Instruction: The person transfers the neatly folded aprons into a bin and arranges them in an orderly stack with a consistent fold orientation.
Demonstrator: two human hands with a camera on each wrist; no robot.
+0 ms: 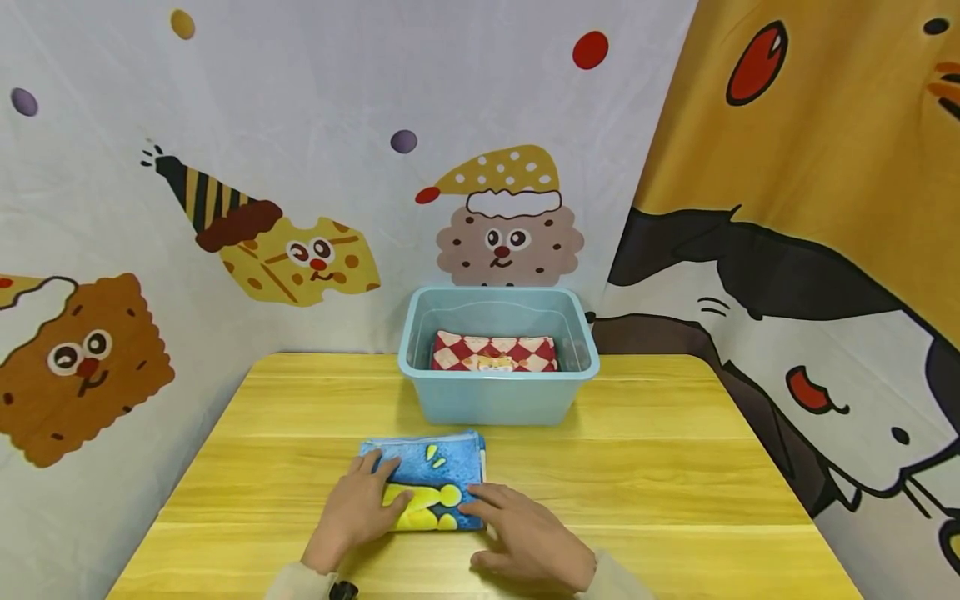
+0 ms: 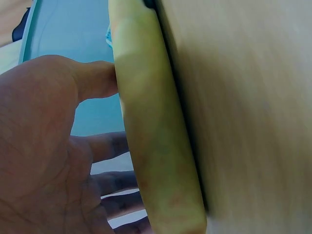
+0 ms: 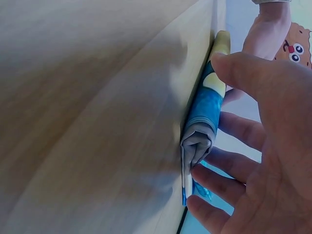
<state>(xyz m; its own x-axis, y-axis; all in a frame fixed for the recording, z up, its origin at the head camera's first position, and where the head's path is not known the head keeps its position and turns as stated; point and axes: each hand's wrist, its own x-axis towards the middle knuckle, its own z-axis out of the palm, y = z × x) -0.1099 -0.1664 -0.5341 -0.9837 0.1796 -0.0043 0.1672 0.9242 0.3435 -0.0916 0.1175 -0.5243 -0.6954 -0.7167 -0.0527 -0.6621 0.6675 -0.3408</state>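
A folded blue and yellow towel (image 1: pixel 442 463) lies flat on the table in front of me. My left hand (image 1: pixel 360 508) rests on its left side, fingers extended over the top. At the towel's right edge, my right hand (image 1: pixel 528 537) touches with its fingertips, thumb apart over the wood. In the left wrist view the towel's yellow near fold (image 2: pixel 156 126) runs along the table, with the thumb and fingers against it. The right wrist view shows the layered end of the folded towel (image 3: pixel 197 144), the right fingers spread close beside it.
A light blue plastic bin (image 1: pixel 495 400) stands at the back middle of the wooden table (image 1: pixel 660 467). Inside it is a folded red and cream checked cloth (image 1: pixel 528 352). Cartoon-printed curtains (image 1: pixel 322 100) hang behind and along the sides.
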